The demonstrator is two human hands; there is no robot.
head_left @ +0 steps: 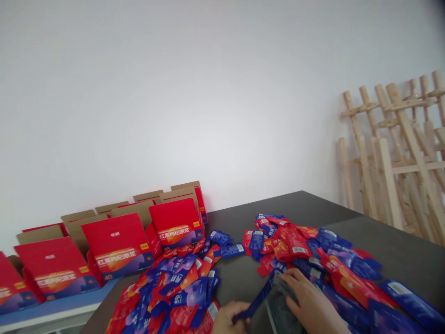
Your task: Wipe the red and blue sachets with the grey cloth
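At the bottom edge, my left hand (227, 317) pinches the lower end of a blue sachet (259, 297) that slants up to the right. My right hand (309, 304) rests on a small stack of grey-backed sachets (278, 308) on the dark table (399, 246), fingers curled over its top. A heap of red and blue sachets (181, 287) lies left of my hands. Another heap of sachets (333, 264) spreads to the right and behind them.
Several open red cartons (118, 250) with raised cardboard flaps stand in a row on a blue-edged surface (52, 308) at the left, against the white wall. Wooden racks (396, 153) lean in the right corner beyond the table.
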